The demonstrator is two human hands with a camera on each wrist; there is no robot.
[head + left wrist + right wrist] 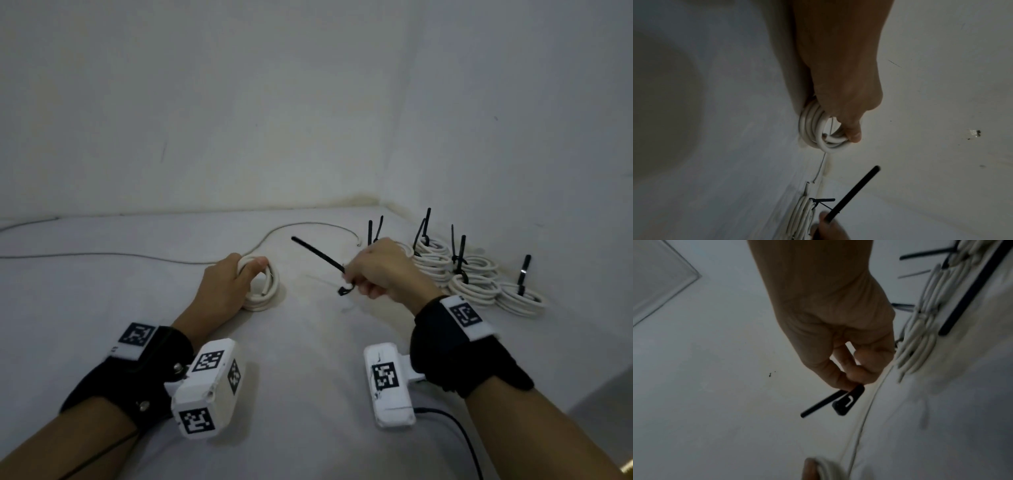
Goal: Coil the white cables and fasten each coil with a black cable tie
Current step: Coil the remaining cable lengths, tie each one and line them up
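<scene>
White surface (308, 342) fills the lower half of the head view, white walls behind it. Finished coils (479, 281) are piled at 2 o'clock from the hands, each tied, with black tie tails sticking up; the pile touches itself, stacked and overlapping. A loose white cable (301, 228) runs from 9 o'clock across the back and curves round to end near 12 o'clock.

Hands are apart, each busy with its own thing.

Left hand (226, 284) at 10 o'clock: fingers and thumb curled round the current coil (263, 291), which rests on the surface standing nearly on edge. In the left wrist view the left hand (842, 100) wraps the top of the current coil (818, 129), thumb over the loops, and a thin wire runs off below it.

Right hand (380, 270) at 1 o'clock, raised off the surface: fingers curled, pinching a black cable tie (318, 255) near its head end, the tail pointing to 10 o'clock towards the loose cable. In the right wrist view the right hand (838, 331) pinches the black cable tie (838, 400) with its fingertips (844, 382), head end bent beside the strap. The tie is clear of the current coil.
</scene>
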